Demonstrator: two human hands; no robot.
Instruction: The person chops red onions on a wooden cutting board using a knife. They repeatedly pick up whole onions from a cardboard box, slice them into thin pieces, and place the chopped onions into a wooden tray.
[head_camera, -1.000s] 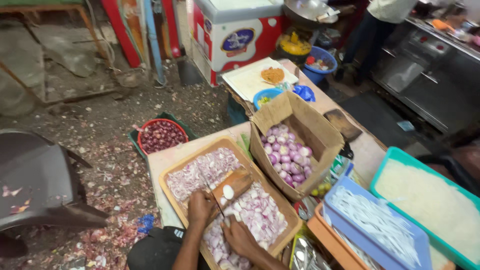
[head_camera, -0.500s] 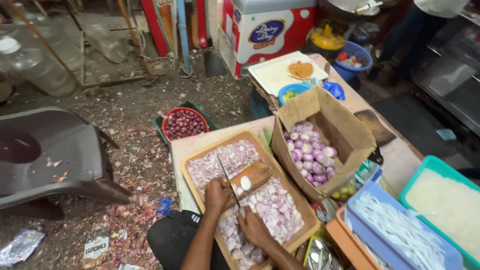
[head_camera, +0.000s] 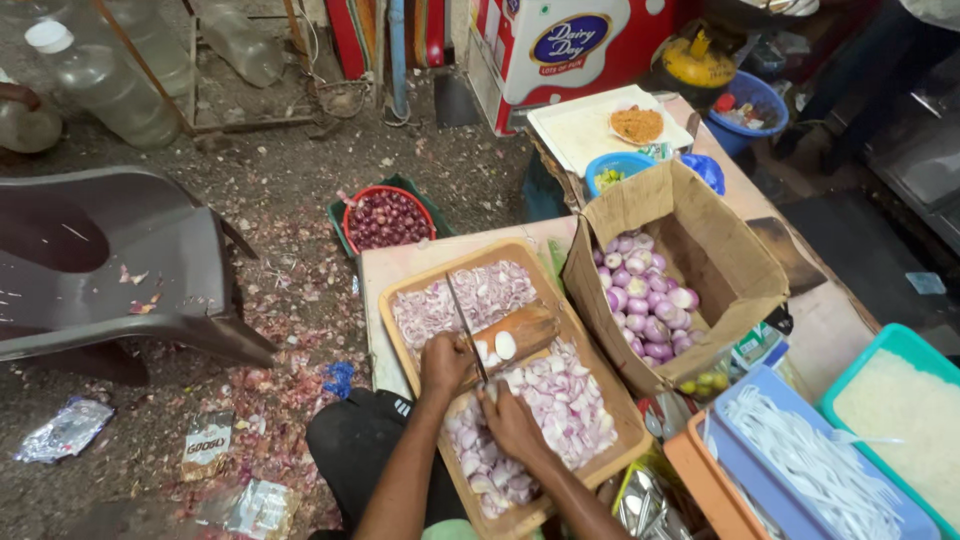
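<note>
On the worktop, inside a wooden tray, the left hand grips a knife while the right hand pins a peeled onion on a small chopping block. Halved onion looks slick and layered, so it is best steadied from its sides.

A wooden tray rests on the counter, with sliced onion heaped along both ends. A small wooden chopping block lies in the tray's middle, carrying a peeled onion half. The left hand grips a knife, blade pointing away from the person. The right hand rests on the slices beside the block. A cardboard box of peeled onions stands just right of the tray. A red basket of unpeeled onions sits on the floor beyond.
</note>
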